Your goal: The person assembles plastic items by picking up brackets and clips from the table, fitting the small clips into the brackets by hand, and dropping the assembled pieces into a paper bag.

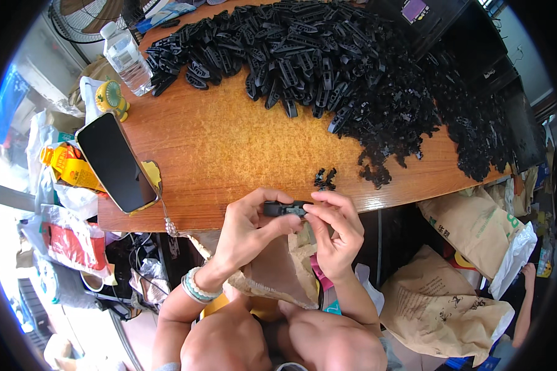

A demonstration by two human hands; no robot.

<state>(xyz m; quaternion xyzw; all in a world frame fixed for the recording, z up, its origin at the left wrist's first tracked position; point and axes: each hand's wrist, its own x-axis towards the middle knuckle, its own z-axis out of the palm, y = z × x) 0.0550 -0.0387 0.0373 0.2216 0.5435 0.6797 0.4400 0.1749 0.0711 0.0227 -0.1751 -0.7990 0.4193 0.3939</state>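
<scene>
Black part (280, 209), centre; black pieces (291, 52), 12 o'clock; orange-brown mottled table (198, 136); orange bottle (74, 166), 9 o'clock; tan bag (436, 294), 4 o'clock.

black plastic part (281, 209) | elongated | lengthwise left-to-right | held between left grip (249, 226) and right grip (335, 234)

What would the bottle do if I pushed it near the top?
The bottle would probably tip, since it's tall and narrow. Its round sides might let it roll once down. Its clear plastic looks thin, so it may dent.
</scene>
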